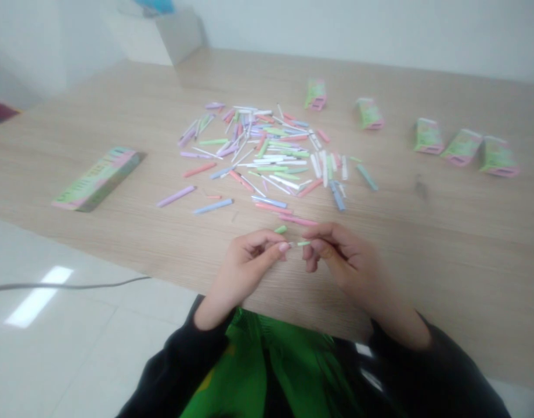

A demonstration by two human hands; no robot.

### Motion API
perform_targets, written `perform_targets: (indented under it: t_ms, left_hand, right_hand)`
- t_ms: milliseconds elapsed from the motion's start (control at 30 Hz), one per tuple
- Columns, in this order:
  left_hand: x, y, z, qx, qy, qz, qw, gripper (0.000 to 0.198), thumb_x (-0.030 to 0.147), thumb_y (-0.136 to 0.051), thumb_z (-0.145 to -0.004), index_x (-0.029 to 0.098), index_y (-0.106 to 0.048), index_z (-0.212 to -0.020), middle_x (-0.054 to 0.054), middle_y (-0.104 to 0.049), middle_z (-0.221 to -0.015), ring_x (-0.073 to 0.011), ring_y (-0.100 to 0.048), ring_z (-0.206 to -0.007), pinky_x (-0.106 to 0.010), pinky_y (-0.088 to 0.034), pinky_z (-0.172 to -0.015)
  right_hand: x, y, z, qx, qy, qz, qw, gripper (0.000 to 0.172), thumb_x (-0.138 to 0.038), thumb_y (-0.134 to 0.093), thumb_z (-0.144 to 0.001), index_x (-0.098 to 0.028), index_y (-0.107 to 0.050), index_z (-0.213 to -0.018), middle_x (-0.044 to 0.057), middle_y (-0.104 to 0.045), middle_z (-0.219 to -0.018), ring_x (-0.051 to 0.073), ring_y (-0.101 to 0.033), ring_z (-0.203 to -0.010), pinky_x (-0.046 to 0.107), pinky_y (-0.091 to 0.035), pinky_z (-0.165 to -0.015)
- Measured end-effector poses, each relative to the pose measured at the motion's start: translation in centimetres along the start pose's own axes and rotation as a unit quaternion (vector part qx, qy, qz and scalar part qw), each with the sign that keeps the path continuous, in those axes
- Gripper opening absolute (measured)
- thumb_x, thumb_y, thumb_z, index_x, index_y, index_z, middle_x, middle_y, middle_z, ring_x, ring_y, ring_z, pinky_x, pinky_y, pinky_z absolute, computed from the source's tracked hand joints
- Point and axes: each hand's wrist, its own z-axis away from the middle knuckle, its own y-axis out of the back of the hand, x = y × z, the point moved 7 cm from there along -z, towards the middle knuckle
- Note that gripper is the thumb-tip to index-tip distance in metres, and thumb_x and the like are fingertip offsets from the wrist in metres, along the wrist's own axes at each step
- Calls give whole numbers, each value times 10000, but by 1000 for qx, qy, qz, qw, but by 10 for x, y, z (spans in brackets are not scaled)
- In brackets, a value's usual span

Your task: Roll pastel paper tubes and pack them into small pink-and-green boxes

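One green-tipped stick [300,244] is pinched between the left hand [245,270] and the right hand [343,261]; six boxes [429,136] are set on the table [424,232].

I'm watching through the one camera, worn on the person's head; it faces forward and down, close over the left hand [243,270] and right hand [345,258]; the pale wood worktop [406,244] spans the middle of my frame, running away to a white wall [358,29]; the tiled floor [75,348] comes in at lower left; the person's black sleeve [180,366] edges the bottom.
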Motion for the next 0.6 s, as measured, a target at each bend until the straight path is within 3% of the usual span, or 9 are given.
perform_targets:
  t_ms: [333,600]
  left_hand:
    - [0,-3,1,-20,-2,0,1000,268,350,-723,-881,156,-673,-703,15,-628,-622,-101,-526,-600,-213,-413,-602]
    - [3,-8,0,-42,-14,-17,999,267,334,-666,-918,158,-655,-718,20,-628,-649,-97,-540,-627,-208,-419,-630]
  right_hand:
    - [-9,-3,-2,-22,40,17,999,157,-167,-510,-1022,-218,-629,-932,-61,-660,-735,57,-658,-601,177,-533,-611]
    - [-7,-2,2,-8,48,0,999,134,-160,-507,-1035,-243,-612,-1025,-71,-651,-756,50,-641,-612,170,-521,-617]
